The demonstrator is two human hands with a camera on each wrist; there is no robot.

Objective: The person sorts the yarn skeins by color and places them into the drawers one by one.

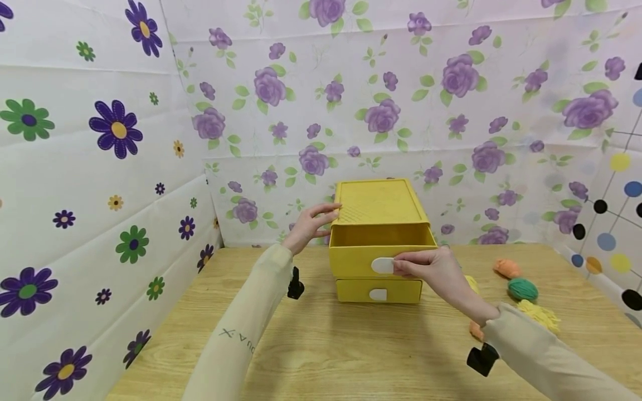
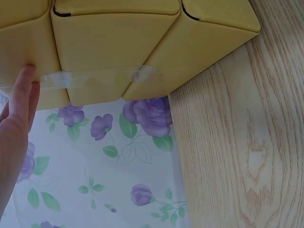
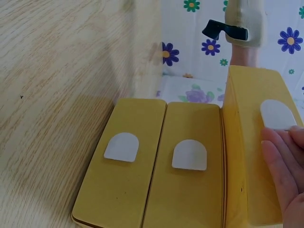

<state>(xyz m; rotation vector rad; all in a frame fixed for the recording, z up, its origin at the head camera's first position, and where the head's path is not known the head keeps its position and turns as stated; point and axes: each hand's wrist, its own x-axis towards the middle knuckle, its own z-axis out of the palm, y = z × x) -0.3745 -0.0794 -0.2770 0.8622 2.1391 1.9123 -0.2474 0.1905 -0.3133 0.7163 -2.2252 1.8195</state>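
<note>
Floral backdrop [image 1: 301,67]: purple roses and green leaves are showing on white cloth behind the table.
Wooden tabletop [image 1: 351,356]: is carrying the cabinet and the bundles.
Yellow drawer cabinet [image 1: 381,200]: is standing on the tabletop before the backdrop; clear tape [image 2: 102,76] is crossing its side.
Left sleeve [image 1: 236,323]: cream; is bearing dark lettering [image 1: 239,337], an X reading clearest, the remainder slanting too much for sure reading.
Top drawer [image 1: 356,262]: is jutting out, its interior showing, and is overhanging the closed lower drawers [image 3: 185,190].
Right hand [image 1: 433,267]: is pinching the top drawer's white tab [image 1: 383,265] between thumb and fingers.
Left hand [image 1: 311,225]: is resting extended fingers against the cabinet's left upper edge.
Yarn-like bundles: green [image 1: 523,289], orange [image 1: 507,268] and yellow [image 1: 540,316] are lying right of the cabinet; the right arm is partly covering others.
Black wrist devices [image 1: 483,360]: are hanging at both cuffs.
</note>
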